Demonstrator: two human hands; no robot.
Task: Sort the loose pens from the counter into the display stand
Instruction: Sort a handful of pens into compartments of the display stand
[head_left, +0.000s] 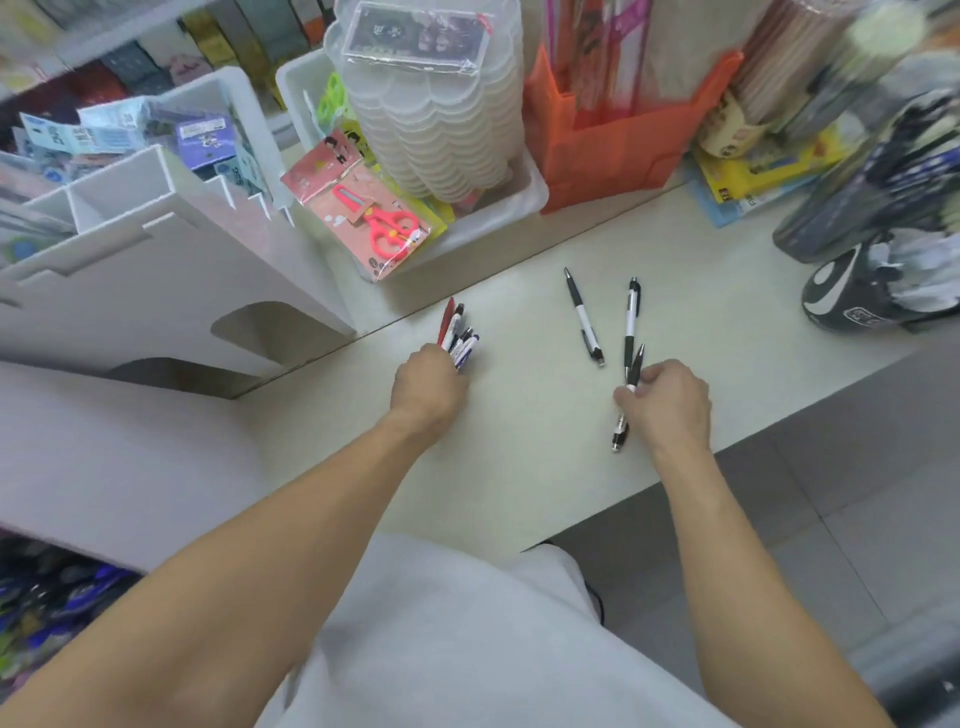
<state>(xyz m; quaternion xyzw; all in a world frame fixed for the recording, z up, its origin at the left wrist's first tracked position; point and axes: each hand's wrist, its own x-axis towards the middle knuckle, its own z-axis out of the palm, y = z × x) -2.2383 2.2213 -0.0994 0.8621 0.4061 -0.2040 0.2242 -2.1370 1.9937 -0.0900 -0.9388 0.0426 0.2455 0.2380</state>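
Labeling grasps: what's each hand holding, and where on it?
Left hand grips a bundle of pens by their lower ends. Right hand pinches one black-and-white pen around its middle.

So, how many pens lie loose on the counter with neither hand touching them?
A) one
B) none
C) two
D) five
C: two black-and-white pens lie free on the counter, while the left hand grips a bundle of pens and the right hand pinches another pen.
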